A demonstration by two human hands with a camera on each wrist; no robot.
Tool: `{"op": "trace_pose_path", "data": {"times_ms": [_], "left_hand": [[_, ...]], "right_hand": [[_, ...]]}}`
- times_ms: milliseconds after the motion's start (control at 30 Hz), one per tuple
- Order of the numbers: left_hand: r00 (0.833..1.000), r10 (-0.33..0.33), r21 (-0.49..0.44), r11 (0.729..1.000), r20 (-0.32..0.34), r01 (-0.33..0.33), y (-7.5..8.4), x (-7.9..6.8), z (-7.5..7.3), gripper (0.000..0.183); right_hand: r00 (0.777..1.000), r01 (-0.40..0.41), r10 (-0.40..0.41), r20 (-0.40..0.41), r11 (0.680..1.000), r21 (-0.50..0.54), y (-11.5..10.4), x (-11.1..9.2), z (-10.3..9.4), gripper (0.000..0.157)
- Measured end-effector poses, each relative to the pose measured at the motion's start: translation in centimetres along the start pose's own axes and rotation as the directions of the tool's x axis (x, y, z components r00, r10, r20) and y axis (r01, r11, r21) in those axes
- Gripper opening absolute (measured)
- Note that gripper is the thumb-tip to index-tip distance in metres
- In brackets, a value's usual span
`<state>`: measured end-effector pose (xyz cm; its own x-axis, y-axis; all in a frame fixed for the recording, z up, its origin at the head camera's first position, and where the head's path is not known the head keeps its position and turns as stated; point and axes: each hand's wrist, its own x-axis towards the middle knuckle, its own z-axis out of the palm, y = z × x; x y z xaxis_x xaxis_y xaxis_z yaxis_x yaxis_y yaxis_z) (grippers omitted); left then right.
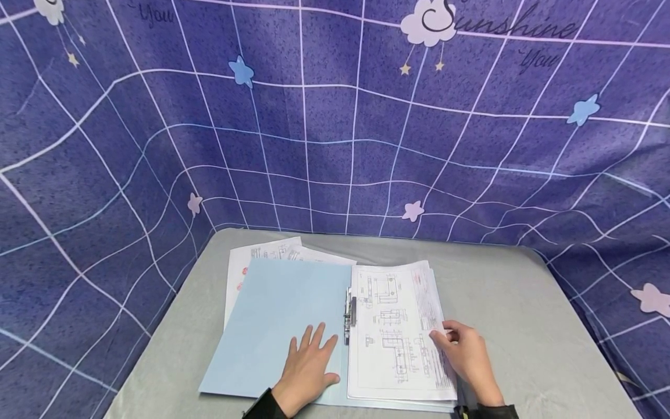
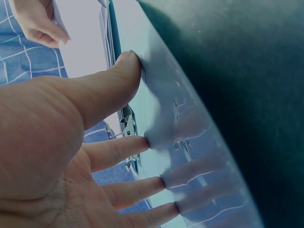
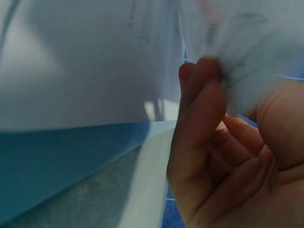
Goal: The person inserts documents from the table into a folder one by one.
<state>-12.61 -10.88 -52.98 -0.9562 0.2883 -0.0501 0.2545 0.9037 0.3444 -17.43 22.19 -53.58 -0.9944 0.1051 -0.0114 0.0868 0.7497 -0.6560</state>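
A light blue folder (image 1: 285,302) lies spread on the table, with a metal lever clip (image 1: 348,319) along its spine. Printed technical drawings (image 1: 389,317) form a stack on its right side. My left hand (image 1: 309,368) rests on the inside of the left cover, fingers spread and straight; the left wrist view shows its fingertips touching the glossy blue surface. At the right edge of the stack, my right hand (image 1: 469,359) pinches a paper sheet (image 3: 256,52) between thumb and fingers. How many sheets it holds cannot be told.
More printed papers (image 1: 238,270) with red stamps stick out from under the folder's upper left. Grey cloth covers the table (image 1: 523,326). A purple curtain (image 1: 330,145) with a grid and stars hangs behind and at both sides.
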Motion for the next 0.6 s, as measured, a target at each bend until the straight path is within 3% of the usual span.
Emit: {"op": "trace_pose_path", "data": {"times_ms": [300, 600], "left_hand": [[1.0, -0.011, 0.004, 1.0, 0.001, 0.011, 0.1, 0.1, 0.1, 0.074], [1.0, -0.013, 0.01, 1.0, -0.015, 0.013, 0.1, 0.1, 0.4, 0.075]], "right_hand": [[1.0, -0.003, 0.002, -0.007, 0.988, -0.153, -0.2, -0.6, 1.0, 0.068], [1.0, -0.007, 0.008, 0.005, 0.981, -0.194, -0.1, -0.7, 1.8, 0.054]]}}
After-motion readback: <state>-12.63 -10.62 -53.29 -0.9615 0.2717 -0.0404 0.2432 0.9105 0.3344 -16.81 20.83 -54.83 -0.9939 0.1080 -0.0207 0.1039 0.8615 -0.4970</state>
